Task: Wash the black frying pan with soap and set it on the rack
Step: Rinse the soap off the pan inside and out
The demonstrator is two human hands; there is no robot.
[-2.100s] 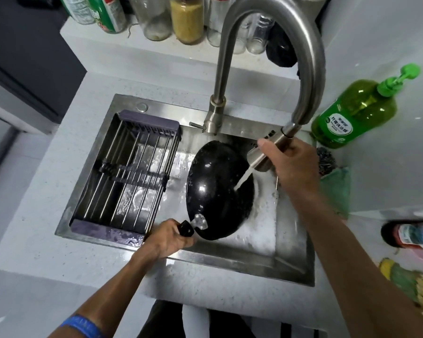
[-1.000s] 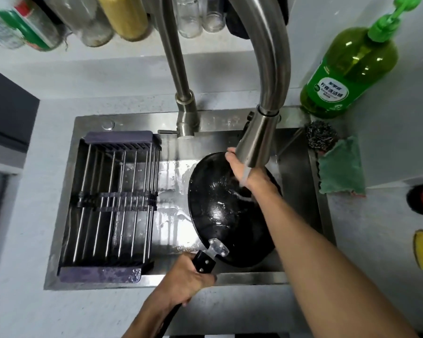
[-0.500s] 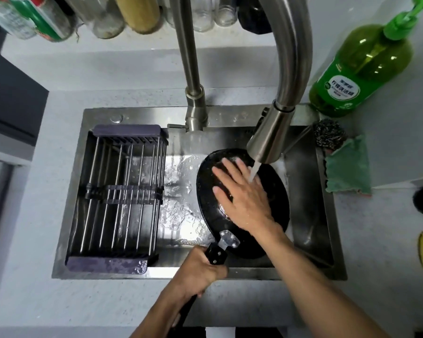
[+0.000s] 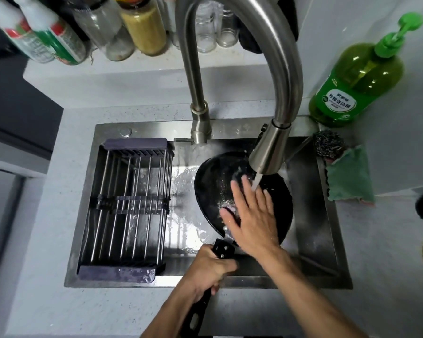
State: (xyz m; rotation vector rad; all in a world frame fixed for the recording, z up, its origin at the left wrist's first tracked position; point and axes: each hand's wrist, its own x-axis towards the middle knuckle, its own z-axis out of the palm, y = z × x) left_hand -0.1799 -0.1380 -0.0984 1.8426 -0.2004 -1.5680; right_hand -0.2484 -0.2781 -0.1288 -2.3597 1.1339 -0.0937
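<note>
Black frying pan (image 4: 213,189) under right hand (image 4: 252,215), handle in left hand (image 4: 210,267)

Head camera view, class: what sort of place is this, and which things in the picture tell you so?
Most likely a home kitchen, at the sink. A steel sink with a tall tap running water, a green dish soap bottle beside it, and jars of dry goods on the ledge behind all suggest it.

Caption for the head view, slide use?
Left hand grips the black frying pan while right hand rubs it under the running faucet.
</note>
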